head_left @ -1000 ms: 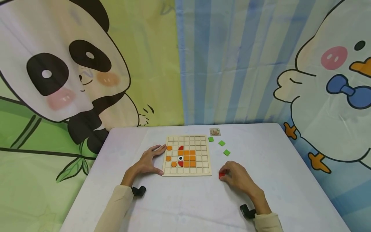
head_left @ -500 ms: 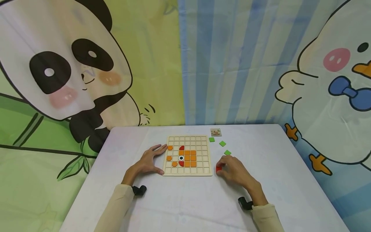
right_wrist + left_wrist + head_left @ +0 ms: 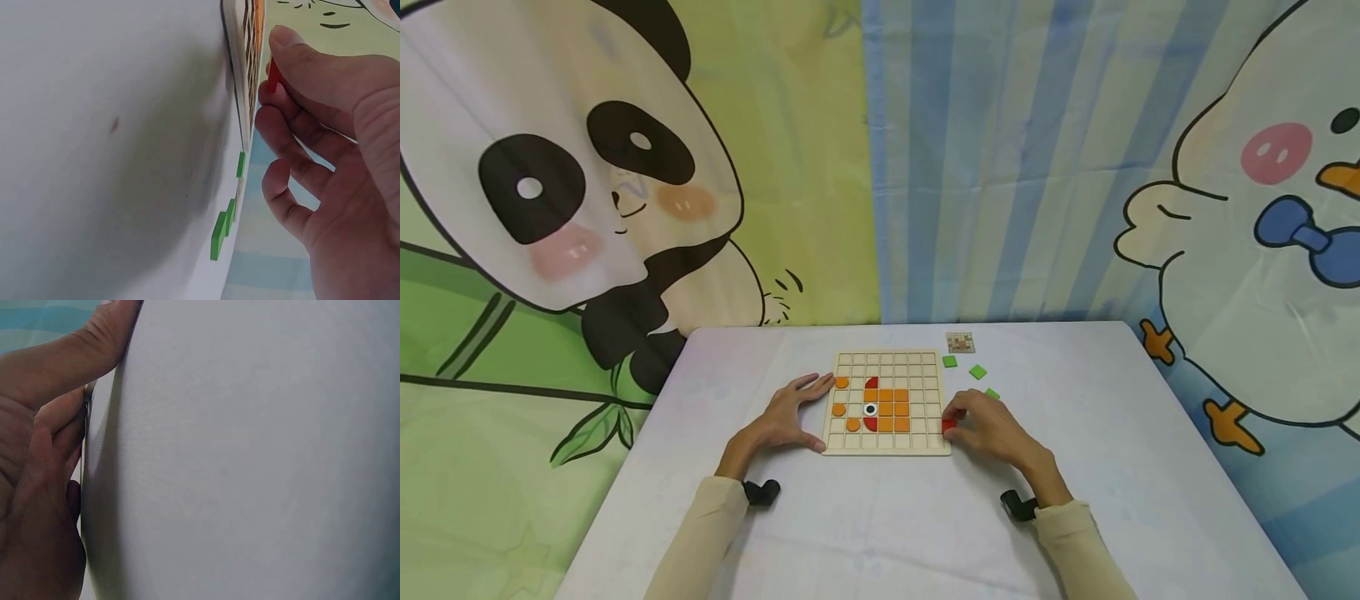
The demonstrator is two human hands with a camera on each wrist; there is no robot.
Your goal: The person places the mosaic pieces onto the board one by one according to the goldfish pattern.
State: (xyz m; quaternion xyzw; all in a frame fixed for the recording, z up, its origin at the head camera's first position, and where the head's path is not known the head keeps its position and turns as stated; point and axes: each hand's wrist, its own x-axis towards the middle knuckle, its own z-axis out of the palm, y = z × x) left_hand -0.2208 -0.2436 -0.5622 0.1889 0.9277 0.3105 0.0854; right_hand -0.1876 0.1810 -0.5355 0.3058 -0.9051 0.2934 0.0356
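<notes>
A square wooden grid board [image 3: 928, 367] lies on the table. In its cells are orange square tiles [image 3: 886, 409], two red quarter-round tiles [image 3: 871, 383], a black-and-white eye tile [image 3: 870, 409] and orange round tiles [image 3: 838, 409] towards the left. My left hand [image 3: 778, 419] rests at the board's left side, thumb at the near corner, fingers spread and touching the edge higher up. Between thumb and fingertips, my right hand [image 3: 992, 427] pinches a small red tile [image 3: 948, 426], seen edge-on as a thin red piece [image 3: 273, 76] in the right wrist view. It is held over the board's right edge.
Three green square tiles [image 3: 977, 372] lie right of the board; my right hand partly covers the nearest one. A small patterned card [image 3: 960, 342] sits beyond them near the table's back edge. A printed curtain [image 3: 955, 167] hangs behind the white table [image 3: 880, 533].
My right hand has moved left with the red tile, from the table beside the board to its right edge. My left hand has stayed at the board.
</notes>
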